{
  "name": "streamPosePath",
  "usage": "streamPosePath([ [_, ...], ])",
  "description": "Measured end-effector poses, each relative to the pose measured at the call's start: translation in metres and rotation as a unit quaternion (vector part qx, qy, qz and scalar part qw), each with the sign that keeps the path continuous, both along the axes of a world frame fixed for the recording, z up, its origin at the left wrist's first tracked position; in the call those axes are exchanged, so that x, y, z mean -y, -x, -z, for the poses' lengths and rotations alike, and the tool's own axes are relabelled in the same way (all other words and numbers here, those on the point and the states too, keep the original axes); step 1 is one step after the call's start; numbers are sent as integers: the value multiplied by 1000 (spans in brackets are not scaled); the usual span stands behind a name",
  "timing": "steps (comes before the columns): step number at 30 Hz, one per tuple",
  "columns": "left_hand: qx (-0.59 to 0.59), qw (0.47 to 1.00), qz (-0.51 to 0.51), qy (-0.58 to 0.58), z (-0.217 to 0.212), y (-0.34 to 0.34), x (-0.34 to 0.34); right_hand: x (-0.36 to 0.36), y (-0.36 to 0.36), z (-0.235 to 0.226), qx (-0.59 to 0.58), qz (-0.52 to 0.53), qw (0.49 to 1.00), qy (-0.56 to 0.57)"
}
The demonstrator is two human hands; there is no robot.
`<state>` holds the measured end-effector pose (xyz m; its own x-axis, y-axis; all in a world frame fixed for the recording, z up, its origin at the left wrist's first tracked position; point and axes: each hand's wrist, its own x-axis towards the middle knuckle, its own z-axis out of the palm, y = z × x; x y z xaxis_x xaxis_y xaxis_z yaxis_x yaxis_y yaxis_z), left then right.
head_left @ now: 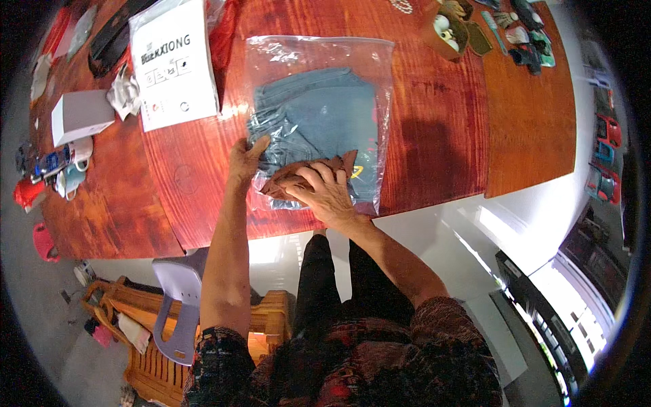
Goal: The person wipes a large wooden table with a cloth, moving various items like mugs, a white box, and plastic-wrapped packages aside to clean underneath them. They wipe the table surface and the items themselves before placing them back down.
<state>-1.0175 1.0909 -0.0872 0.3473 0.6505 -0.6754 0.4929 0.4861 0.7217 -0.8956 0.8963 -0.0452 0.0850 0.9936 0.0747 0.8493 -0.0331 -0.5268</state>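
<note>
A clear plastic bag (319, 53) lies flat near the table's front edge with a folded blue-grey garment (332, 112) inside it. My left hand (245, 161) grips the bag's left edge, thumb on top; its other fingers are mostly hidden. A crumpled brown cloth (348, 163) rests on the lower part of the bag. My right hand (330, 198) presses down on this cloth, its fingers bent over it and bunching it up.
The red-brown wooden table (434, 156) carries a white printed package (175, 68), a white box (83, 117) and mugs (80, 152) at left. An open box of small items (447, 30) stands back right. A grey plastic chair (180, 292) is below the table's edge.
</note>
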Motion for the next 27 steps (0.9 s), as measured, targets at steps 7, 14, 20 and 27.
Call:
streamPosePath([
  [7, 5, 1000, -5, -21, 10, 7, 0, 136, -50, 13, 18, -57, 992, 110],
  [14, -174, 852, 53, -491, -30, -15, 38, 101, -109, -44, -212, 198, 950, 119],
  [20, -119, 802, 404, -423, -66, -79, 112, 53, -70, -9, -139, 270, 952, 32],
  [27, -234, 721, 513, -403, -36, -73, 125, 87, -122, 27, 61, 281, 951, 109],
])
